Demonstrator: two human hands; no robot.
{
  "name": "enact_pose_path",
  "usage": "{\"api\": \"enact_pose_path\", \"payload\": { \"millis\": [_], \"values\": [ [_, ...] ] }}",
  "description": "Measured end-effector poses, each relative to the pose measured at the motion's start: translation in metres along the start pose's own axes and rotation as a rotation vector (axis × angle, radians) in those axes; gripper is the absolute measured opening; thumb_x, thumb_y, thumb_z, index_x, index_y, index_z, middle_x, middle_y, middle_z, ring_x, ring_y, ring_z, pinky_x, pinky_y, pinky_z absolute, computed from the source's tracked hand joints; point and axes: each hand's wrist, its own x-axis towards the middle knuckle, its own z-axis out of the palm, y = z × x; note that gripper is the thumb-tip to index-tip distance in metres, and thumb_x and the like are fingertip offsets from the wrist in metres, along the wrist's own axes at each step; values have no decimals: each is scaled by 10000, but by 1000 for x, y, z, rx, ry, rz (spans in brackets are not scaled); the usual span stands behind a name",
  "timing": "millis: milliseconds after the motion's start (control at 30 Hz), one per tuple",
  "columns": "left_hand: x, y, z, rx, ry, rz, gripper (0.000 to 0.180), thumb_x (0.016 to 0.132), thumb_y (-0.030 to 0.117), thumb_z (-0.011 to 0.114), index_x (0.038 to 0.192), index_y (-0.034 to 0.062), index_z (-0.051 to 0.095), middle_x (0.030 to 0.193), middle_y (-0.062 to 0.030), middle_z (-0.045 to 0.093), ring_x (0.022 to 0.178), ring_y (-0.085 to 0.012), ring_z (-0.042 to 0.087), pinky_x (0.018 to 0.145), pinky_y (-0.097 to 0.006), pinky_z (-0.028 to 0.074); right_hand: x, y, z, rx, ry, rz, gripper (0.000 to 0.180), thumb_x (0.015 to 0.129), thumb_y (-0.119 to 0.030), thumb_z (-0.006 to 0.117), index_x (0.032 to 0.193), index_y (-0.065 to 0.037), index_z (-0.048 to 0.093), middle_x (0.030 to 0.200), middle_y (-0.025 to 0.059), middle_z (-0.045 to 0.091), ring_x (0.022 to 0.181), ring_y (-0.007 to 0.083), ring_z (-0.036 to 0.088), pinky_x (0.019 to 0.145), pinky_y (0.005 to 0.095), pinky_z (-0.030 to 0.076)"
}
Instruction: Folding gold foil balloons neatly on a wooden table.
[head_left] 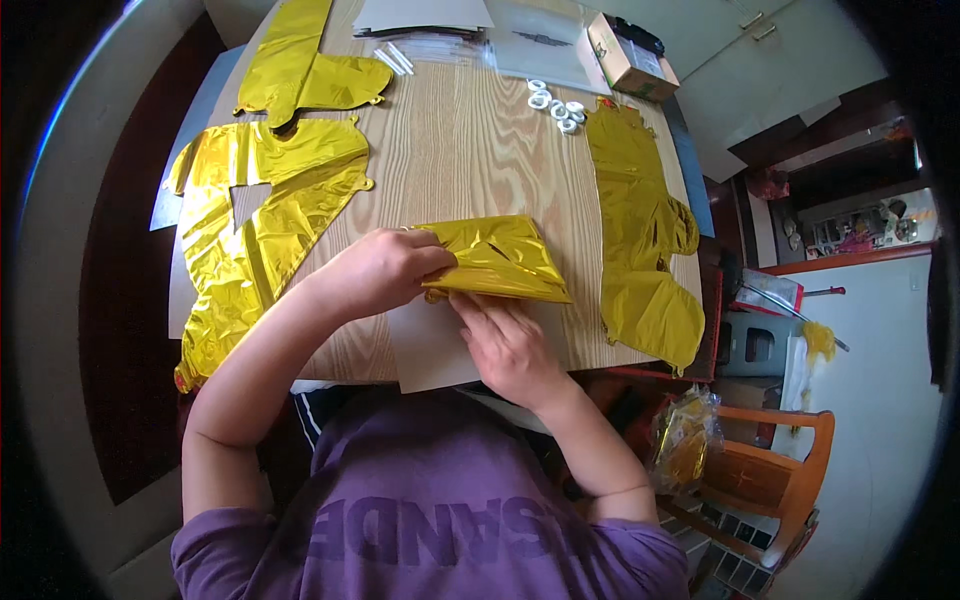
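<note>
A folded gold foil balloon point(500, 250) lies in front of me near the table's front edge. My left hand point(385, 270) is closed on its left end, fingers curled over the foil. Against the near edge of the fold rests my right hand point(510, 350), its fingers stretched out and lying flat, with the fingertips partly hidden by the foil. A pale sheet of card point(425, 345) sits beneath the balloon and the right hand, jutting out toward me.
Flat gold foil balloons lie at the left point(270, 190), the far left point(290, 70) and the right point(640, 220). Several white ribbon rolls point(568, 125), white sticks point(400, 58), stacked sheets point(420, 14) and a cardboard box point(630, 65) are farther back. A wooden chair point(800, 490) stands right of the table.
</note>
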Motion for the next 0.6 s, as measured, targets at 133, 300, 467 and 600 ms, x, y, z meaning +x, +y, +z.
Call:
{"api": "enact_pose_path", "payload": {
  "millis": [133,300,467,600],
  "values": [
    [-4,-1,9,170,22,140,220,808,52,711,1024,16,683,914,-126,658,852,-315,675,780,-395,557,-15,-11,-24,49,79,-48,355,837,20,668,1191,26,654,1179,183,672,1087,354,655,964,441,507],
    [-8,8,12,305,28,217,301,785,200,763,1016,28,676,904,-91,636,857,-295,652,847,-423,532,-32,-16,-61,125,221,-84,91,765,-62,716,851,-48,688,861,81,696,786,275,681,739,382,545],
    [-11,15,1,248,-20,229,705,680,587,801,1098,37,661,1000,-114,607,966,-314,598,963,-467,457,-7,22,-77,61,294,93,162,894,-136,684,972,6,690,977,147,718,881,325,692,813,418,540],
    [-12,25,-9,263,-85,139,916,732,753,686,1261,9,615,1126,-140,602,1068,-344,569,1041,-509,390,26,61,-55,-15,93,108,455,978,-240,617,1340,28,557,1392,220,559,1307,362,518,1104,463,389]
  ]
}}
